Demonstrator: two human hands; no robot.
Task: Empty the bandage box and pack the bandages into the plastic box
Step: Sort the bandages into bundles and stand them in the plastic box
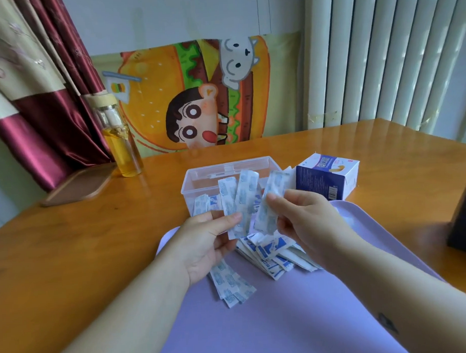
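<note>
Left hand (210, 240), frame centre: fingers curled round two white paper-wrapped bandage strips (236, 202), held upright. Right hand (302, 218) just beside it, pinching a single wrapped strip (269, 201). Below both hands, a loose pile of wrapped bandages (269, 254) on a flat lilac tray (284, 319). Clear rectangular plastic box (226, 171) behind the hands, lid off, a few bandages seen through its wall. Blue-and-white cardboard bandage box (327, 178) to its right, on the orange wooden surface (70, 248).
</note>
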